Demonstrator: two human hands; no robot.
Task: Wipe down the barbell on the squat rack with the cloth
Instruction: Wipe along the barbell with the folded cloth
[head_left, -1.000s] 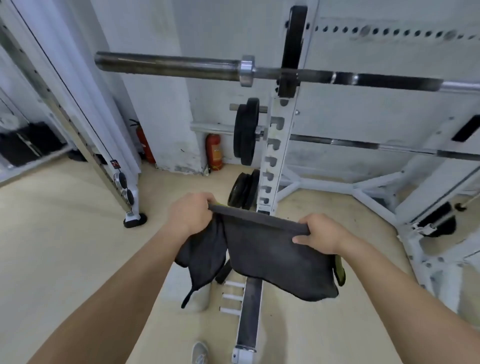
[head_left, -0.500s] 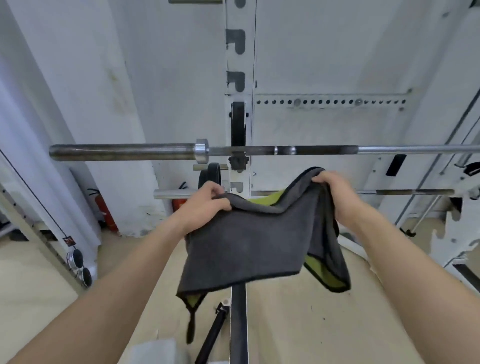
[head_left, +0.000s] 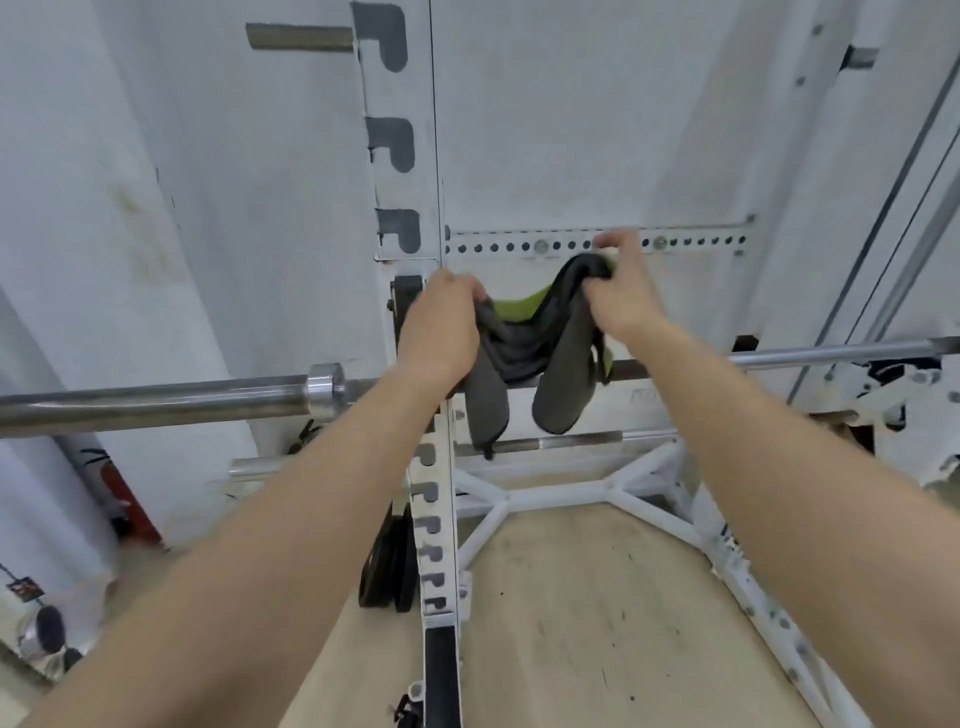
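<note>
A: How far was the job, in your judgement?

B: Only at its start, I think. The white squat rack (head_left: 420, 171) carried the barbell (head_left: 156, 402) across it, and the cloth (head_left: 561, 379) lay over the barbell just to the right of the upright post. I could see no wiping stroke and no part that looked cleaner than the rest. The thick end of the barbell, left of the cloth, was bare. The thin bright part, far to the right of the cloth, was bare also. So I judged that nearly the whole length remained to be wiped.

A: And how did the barbell look?

B: It was grey metal, dull on the thick end, with a shiny ring where that end met the thinner shaft. Under the cloth the shaft seemed darker. I could not tell if it was dirty.

A: What about the cloth?

B: It was dark grey on one side and yellow-green on the other. It was bunched, not spread flat. Two grey folds hung down below the barbell, and the middle rose above it.

A: And the hands?

B: The left hand (head_left: 441, 332) was at the barbell, beside the post, with its fingers curled over the cloth's left part. The right hand (head_left: 621, 301) was a little above the barbell and pinched the bunched top of the cloth, with one finger lifted free.
</note>
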